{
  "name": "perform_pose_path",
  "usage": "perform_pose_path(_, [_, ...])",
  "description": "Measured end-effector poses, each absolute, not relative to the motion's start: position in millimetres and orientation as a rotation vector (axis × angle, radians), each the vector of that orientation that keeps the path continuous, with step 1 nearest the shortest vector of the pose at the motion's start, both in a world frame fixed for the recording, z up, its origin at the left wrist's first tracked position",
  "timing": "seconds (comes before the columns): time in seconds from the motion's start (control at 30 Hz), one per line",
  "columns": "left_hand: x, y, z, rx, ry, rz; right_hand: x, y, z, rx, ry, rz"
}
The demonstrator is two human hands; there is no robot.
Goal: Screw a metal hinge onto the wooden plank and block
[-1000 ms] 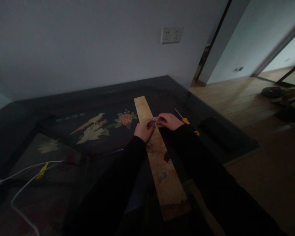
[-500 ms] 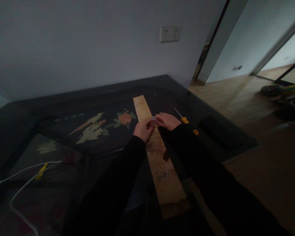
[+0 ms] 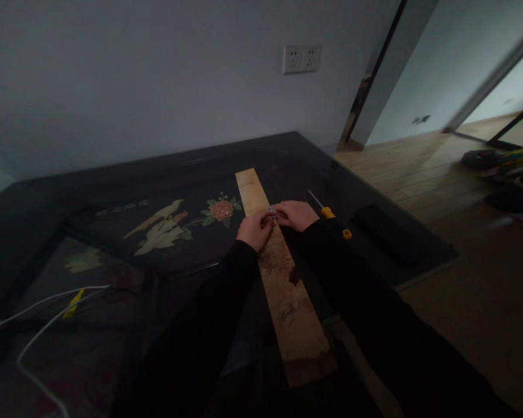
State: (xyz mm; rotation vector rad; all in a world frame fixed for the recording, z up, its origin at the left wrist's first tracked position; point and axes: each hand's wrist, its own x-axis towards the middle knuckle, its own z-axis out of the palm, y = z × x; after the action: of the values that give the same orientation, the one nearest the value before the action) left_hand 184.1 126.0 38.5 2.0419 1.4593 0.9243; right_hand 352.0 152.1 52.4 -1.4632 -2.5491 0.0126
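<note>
Basically no change vs a sec ago: both hands, left hand (image 3: 253, 230) & right hand (image 3: 297, 215), still pinch small metal piece (image 3: 272, 212) on wood strip (image 3: 283, 278); screwdriver (image 3: 331, 216) at 3 o'clock, desk (image 3: 113, 191) untouched.

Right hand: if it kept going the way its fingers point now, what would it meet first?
The right hand points left across the wooden plank, so it would meet the small metal piece pinched between both hands, then the left hand. They look nearly touching already, though dim light blurs depth.
</note>
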Motion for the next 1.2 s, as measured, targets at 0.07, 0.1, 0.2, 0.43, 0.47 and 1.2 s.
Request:
perform_pose_path(0.07, [184.4, 125.9, 38.7, 2.044, 1.462, 0.921, 352.2, 152.6, 52.7, -1.465, -2.545, 0.007])
perform_pose_path(0.1, [184.6, 125.8, 38.6, 2.044, 1.460, 0.919, 352.3, 153.1, 52.5, -1.469, -2.541, 0.004])
perform_pose_path(0.2, [184.8, 125.6, 37.8, 2.053, 1.457, 0.916, 352.3, 154.7, 51.6, -1.485, -2.533, -0.003])
perform_pose_path(0.43, [184.2, 127.3, 35.3, 2.065, 1.441, 0.937, 351.7, 155.7, 50.6, -1.496, -2.514, -0.014])
perform_pose_path(0.47, [184.2, 127.4, 35.3, 2.070, 1.440, 0.938, 351.9, 155.7, 50.4, -1.498, -2.509, -0.017])
perform_pose_path(1.2, [184.0, 127.5, 34.5, 2.071, 1.459, 0.923, 354.1, 152.5, 54.5, -1.544, -2.460, 0.016])
